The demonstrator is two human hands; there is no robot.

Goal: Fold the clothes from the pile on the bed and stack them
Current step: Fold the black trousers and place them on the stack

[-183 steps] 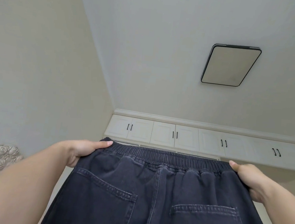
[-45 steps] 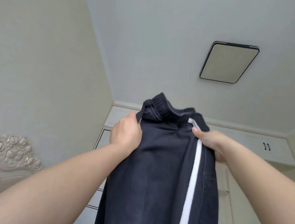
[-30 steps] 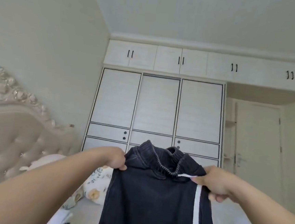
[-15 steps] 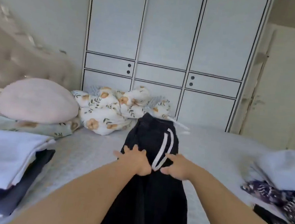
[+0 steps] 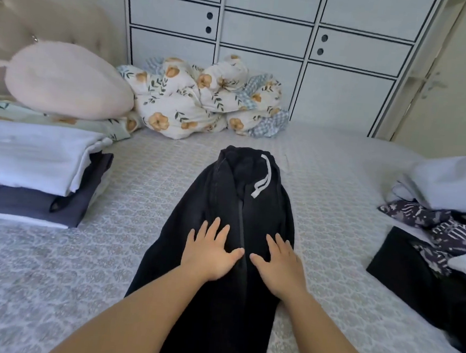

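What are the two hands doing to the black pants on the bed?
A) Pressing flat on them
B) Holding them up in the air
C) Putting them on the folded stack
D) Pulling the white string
A: the left hand and right hand lie flat with straight fingers on the black pants, which are spread on the bed.

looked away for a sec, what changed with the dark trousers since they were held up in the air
The dark trousers came down, folded lengthwise, onto the bed. The left hand and right hand let go of the waistband and now press flat on the cloth. Over the last half second the folded stack stayed put.
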